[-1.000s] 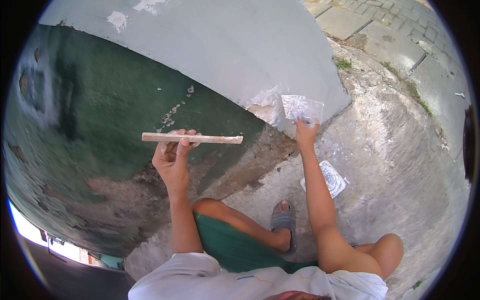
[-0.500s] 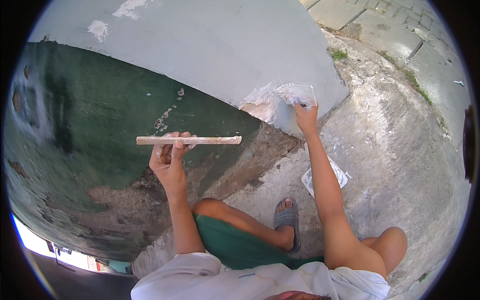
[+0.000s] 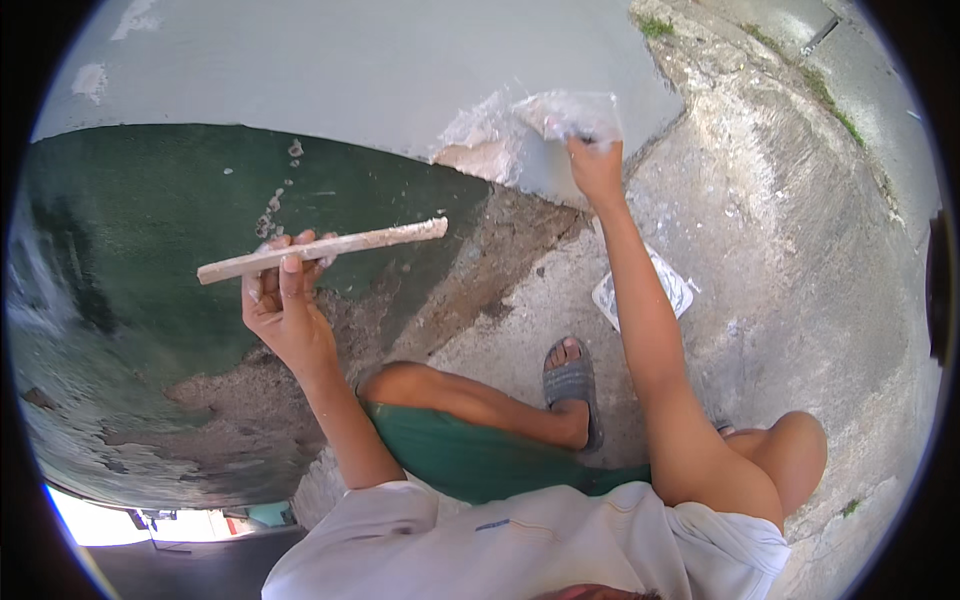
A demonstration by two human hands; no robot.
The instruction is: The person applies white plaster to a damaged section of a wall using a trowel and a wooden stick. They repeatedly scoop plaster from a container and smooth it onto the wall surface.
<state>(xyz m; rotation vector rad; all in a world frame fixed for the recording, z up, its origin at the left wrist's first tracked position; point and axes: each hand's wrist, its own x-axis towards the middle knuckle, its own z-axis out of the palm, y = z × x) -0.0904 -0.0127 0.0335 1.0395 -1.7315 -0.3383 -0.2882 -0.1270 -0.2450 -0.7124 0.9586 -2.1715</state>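
Note:
My left hand [image 3: 287, 305] grips a narrow wooden strip [image 3: 365, 241] between thumb and fingers, out in front of the dark green part of the wall [image 3: 140, 200]. White paste is smeared on the strip's right end and on my fingertips. My right hand [image 3: 598, 178] is closed on a clear, flat plastic spreader [image 3: 602, 106], blurred by motion. It is at the grey part of the wall [image 3: 350, 60], beside a rough patch of whitish filler [image 3: 480, 145] near the wall's lower corner. Whether its edge touches the wall, I cannot tell.
A white square lid or tray [image 3: 670, 282] with grey smears lies on the concrete ground, partly behind my right forearm. My sandalled foot [image 3: 570, 390] stands close by. Rough, paste-spotted concrete [image 3: 770, 230] slopes off to the right, with grass tufts [image 3: 655, 27] by the wall corner.
The view has shifted, so the wall appears higher. My left hand has moved left and tilted the strip, its right end now higher. My right hand still holds the spreader by the filler patch.

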